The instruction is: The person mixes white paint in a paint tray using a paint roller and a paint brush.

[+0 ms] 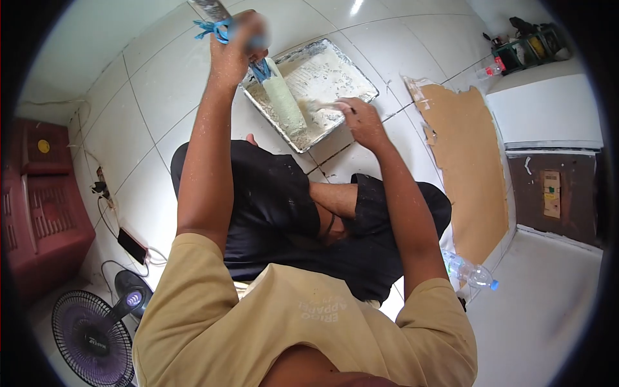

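Observation:
My left hand (240,48), partly blurred in the head view, is closed around the handle (211,9) of a paint roller, which has blue plastic strips (216,29) tied on it. The pale green roller cover (284,103) slants down into a paint tray (358,68) coated with whitish, lumpy paint. Over the tray's right part, my right hand (364,122) is closed on a slim, paint-smeared tool (330,105). That tool's tip comes close to the roller cover; I cannot tell its exact kind.
White floor tiles surround the tray. To the right lies a torn brown cardboard sheet (467,155), with a plastic bottle (474,272) near its lower end. At left are a phone (132,246) with cables, a black fan (93,338) and a dark red plastic chair (48,200).

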Motion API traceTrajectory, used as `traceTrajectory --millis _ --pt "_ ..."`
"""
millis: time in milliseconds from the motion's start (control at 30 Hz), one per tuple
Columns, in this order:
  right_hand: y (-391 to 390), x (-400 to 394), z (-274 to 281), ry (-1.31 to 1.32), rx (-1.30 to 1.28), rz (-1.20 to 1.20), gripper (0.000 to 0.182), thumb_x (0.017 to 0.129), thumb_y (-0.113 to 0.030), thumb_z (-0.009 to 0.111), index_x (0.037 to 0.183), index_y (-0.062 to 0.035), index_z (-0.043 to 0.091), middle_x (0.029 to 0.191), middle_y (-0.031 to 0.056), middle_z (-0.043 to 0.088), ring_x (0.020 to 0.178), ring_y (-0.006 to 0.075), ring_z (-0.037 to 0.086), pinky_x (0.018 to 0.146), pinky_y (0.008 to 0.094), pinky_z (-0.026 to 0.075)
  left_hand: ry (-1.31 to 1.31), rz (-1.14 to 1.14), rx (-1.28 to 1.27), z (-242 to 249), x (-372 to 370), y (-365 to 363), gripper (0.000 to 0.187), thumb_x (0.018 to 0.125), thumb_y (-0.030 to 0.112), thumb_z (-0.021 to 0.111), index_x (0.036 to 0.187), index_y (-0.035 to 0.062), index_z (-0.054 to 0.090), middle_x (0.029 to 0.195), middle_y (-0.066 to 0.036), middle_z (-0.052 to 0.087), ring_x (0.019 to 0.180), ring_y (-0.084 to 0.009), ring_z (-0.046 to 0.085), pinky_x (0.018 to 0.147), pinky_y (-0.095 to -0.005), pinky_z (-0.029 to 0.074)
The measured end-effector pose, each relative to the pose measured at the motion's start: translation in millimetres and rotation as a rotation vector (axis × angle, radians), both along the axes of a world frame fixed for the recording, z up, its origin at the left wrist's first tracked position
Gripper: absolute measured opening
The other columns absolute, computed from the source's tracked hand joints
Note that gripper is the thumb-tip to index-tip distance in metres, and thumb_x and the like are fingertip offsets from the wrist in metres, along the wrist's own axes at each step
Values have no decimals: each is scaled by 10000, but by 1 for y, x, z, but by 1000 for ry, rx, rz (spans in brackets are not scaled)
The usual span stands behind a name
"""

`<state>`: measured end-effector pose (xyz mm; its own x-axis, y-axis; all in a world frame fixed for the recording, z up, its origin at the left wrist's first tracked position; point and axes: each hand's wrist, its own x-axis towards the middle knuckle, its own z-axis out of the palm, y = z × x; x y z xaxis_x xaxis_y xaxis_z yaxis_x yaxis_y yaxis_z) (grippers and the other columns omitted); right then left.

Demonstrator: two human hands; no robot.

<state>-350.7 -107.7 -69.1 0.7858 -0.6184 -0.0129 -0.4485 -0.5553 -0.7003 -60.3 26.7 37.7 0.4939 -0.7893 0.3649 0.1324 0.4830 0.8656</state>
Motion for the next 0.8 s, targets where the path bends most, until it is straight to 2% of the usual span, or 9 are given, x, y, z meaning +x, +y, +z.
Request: traceTrajectory --millis 67,133,233,267,367,467,600,733,800 --pt "-15 -21 11 -128 -286 -32 347 1067 -280 518 1201 -10 690 1100 203 716 943 336 704 844 422 554 44 0 3 -4 -11 -3 253 933 233 677 858 8 591 653 -26 510 515 -86 425 489 -268 353" --pt "-41 -42 10 -11 -492 -142 380 1076 -293 477 1224 -4 675 1139 230 704 1009 399 688 900 477 537 53 84 159 -7 -25 -7 260 918 220 729 928 -19 629 673 -26 547 528 -90 467 493 -278 383" --pt "-59 -66 -6 242 -543 -236 398 1089 -271 395 1270 -2 627 1116 247 694 1030 441 659 940 506 516 -6 153 225 -23 -43 -28 238 931 223 726 934 2 639 663 -5 551 517 -87 478 488 -273 387" --pt "-56 -68 -14 104 -551 -257 379 1069 -250 421 1280 1 611 1103 265 696 1023 461 662 930 520 518 -68 202 263 -23 -47 -33 208 941 213 704 896 24 628 652 2 531 503 -82 464 477 -268 369" --pt "-46 -62 -17 131 -268 -303 391 1028 -262 514 1308 -3 602 1138 287 694 1074 451 663 954 512 513 -205 193 323 -25 -52 -41 243 946 242 713 950 12 637 661 6 548 523 -84 502 493 -265 392" --pt "-53 -54 -36 62 -302 -262 368 1034 -266 520 1310 -42 615 1083 282 708 1033 458 676 938 499 517 -256 173 362 -21 -62 -40 247 951 247 705 953 13 626 670 3 542 529 -82 491 493 -262 383" --pt "-62 -52 -22 22 -169 -356 352 1019 -296 564 1268 -61 649 984 252 726 926 429 703 856 481 539 -27 101 282 -28 -42 -34 226 955 219 690 871 22 621 626 20 504 515 -75 458 496 -278 386" --pt "-78 -58 -10 -552 13 -590 329 1024 -296 599 1224 -41 659 811 183 696 725 279 700 706 420 535 44 26 246 -33 -26 -24 227 947 209 620 821 24 583 711 -16 504 554 -68 393 505 -256 336" --pt "-75 -62 -7 -615 -35 -601 344 1031 -314 580 1171 -11 664 848 201 704 756 345 701 728 451 531 12 -175 164 -36 -9 -25 201 924 193 591 807 32 563 710 -12 496 556 -65 384 504 -252 330"
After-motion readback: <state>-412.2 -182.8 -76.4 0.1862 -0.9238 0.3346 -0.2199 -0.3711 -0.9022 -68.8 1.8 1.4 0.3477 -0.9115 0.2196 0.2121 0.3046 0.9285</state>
